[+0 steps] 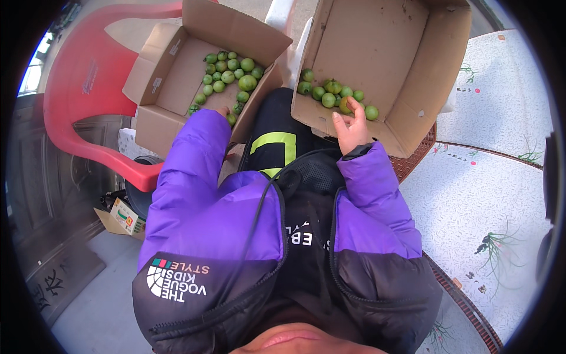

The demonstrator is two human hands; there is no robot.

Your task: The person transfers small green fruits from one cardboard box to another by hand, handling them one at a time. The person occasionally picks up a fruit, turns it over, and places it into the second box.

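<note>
My left hand [224, 112] reaches into the left cardboard box [177, 86]. The purple sleeve hides most of it, so its grip cannot be made out. Around it lie several small green tomatoes [227, 77], mostly toward that box's right side. My right hand [352, 128] is over the near edge of the right cardboard box [371, 40], its fingers apart. The index fingertip is at a yellowish tomato [345, 105]; whether it touches is unclear. More green tomatoes [328, 100] are grouped along that box's near left side.
A red plastic chair [95, 84] stands at the left. Tables or panels with a white patterned cover [482, 190] lie at the right, with brown woven edging [415, 155]. A black cable [261, 203] hangs over my jacket. An open carton [126, 217] is low at the left.
</note>
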